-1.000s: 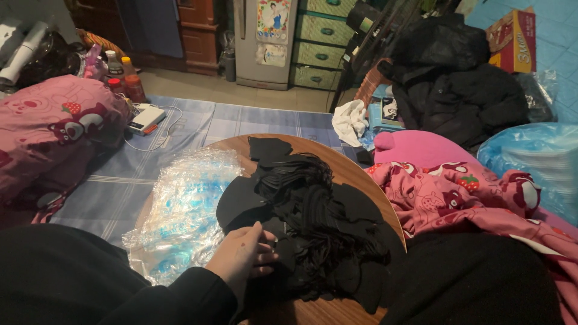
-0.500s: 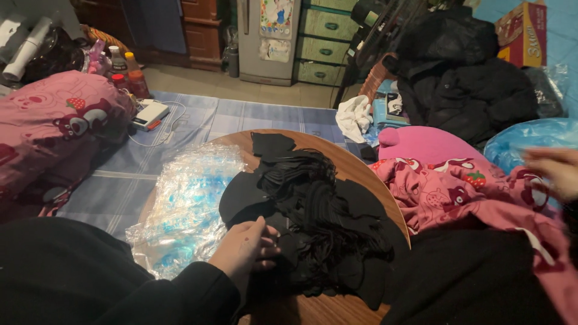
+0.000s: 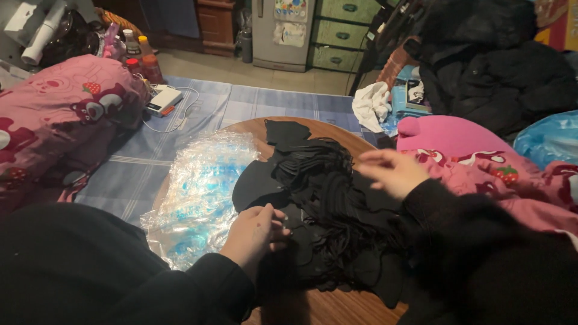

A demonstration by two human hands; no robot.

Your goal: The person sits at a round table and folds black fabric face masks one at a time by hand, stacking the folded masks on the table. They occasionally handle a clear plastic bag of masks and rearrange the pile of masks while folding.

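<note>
Black cloth pieces heaped on round table

Black cut cloth pieces [image 3: 325, 210], thin, matte and curved at the edges, lie in a loose overlapping heap at the centre of the frame, covering most of a round wooden table [image 3: 325, 307]. At lower centre the left hand [image 3: 256, 235] rests on the near edge of the heap, fingers curled and pinched on one piece, apparently to part it from the rest. The right hand [image 3: 391, 171], right of centre, hovers just above the pile with fingers loosely spread, closed on nothing. A sheet of crinkled clear plastic [image 3: 201, 192] lies beside the heap at centre left, touching it and spilling over the table's edge. Pink printed bedding [image 3: 54, 120] is bunched at the left of the frame, and more pink bedding lies at the right. A blue striped mat [image 3: 241, 105] runs behind the table. Dark coats [image 3: 500, 66] are piled at upper right, above a white rag [image 3: 371, 103].
</note>
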